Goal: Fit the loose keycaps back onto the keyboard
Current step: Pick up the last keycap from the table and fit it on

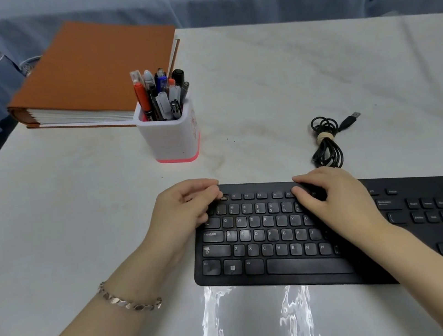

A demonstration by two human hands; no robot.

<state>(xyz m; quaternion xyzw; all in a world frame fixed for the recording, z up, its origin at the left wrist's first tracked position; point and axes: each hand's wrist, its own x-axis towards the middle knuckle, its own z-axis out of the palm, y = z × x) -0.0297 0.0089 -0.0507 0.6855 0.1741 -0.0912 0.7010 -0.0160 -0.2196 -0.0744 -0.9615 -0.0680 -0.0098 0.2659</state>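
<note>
Both hands curled on keyboard [283, 233] | left hand [186, 211] top-left corner, perhaps pinching keycap | right hand [332, 196] function row

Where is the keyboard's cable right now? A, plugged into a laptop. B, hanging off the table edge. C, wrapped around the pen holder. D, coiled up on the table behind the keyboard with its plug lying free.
D: the cable lies bundled and tied on the table behind the keyboard, and its plug rests loose on the surface, connected to nothing.
</note>
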